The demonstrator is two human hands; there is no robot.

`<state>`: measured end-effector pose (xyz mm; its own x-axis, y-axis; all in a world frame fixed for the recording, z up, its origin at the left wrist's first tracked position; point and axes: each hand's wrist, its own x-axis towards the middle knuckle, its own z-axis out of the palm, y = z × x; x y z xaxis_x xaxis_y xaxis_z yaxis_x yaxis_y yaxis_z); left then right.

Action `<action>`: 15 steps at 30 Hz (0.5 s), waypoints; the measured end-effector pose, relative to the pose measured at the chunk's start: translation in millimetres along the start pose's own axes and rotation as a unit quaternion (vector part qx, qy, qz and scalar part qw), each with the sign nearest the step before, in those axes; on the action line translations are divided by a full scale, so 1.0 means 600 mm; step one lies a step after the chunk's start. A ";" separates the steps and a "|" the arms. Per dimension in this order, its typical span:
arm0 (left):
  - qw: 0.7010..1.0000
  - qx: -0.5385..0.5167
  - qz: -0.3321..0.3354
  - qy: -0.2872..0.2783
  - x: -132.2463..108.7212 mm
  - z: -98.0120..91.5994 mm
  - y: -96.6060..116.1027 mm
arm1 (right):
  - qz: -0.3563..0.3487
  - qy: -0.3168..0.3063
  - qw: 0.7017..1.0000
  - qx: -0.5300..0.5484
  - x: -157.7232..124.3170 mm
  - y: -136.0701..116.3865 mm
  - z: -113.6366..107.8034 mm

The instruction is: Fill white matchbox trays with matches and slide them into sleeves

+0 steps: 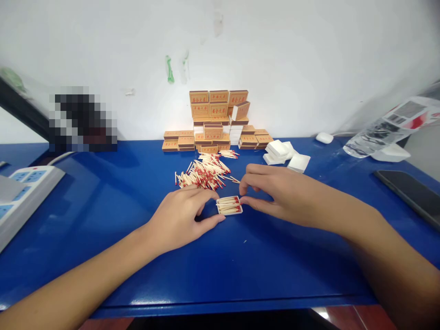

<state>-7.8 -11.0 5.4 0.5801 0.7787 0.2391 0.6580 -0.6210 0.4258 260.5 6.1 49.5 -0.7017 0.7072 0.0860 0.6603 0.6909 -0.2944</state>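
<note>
A small white matchbox tray (229,206) filled with red-tipped matches lies on the blue table (103,206). My left hand (182,219) rests on the table at the tray's left side, thumb and fingers curled against its edge. My right hand (271,192) pinches the tray's right end with bent fingers. Just behind the tray lies a loose pile of matches (204,173).
Stacked orange matchboxes (216,121) stand against the white wall. Empty white trays (283,153) lie to the right of them. A power strip (24,192) sits at the left edge, a dark phone (412,192) at the right, a plastic bag (388,128) and an earbud case (324,137) behind.
</note>
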 end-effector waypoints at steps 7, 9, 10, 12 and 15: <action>1.000 0.005 0.001 0.001 -0.001 0.002 -0.001 | 0.017 -0.028 0.999 0.032 0.000 -0.011 0.004; 1.000 0.005 0.000 0.001 -0.001 0.002 -0.002 | 0.020 -0.027 0.999 0.025 0.002 -0.012 0.006; 1.000 0.004 0.000 0.001 -0.001 0.002 -0.002 | 0.021 -0.027 0.999 0.021 0.003 -0.012 0.007; 1.000 0.004 -0.001 0.002 -0.001 0.001 -0.002 | 0.018 -0.025 0.999 0.017 0.006 -0.012 0.010; 1.000 0.004 0.000 -0.001 -0.001 0.000 -0.001 | 0.008 -0.025 0.999 0.020 0.010 -0.014 0.014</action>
<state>-8.7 -11.0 4.7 0.5804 0.7791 0.2369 0.6626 -0.6210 0.4187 248.7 3.3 44.2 -0.7041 0.7093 0.0327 0.6613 0.6718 -0.3337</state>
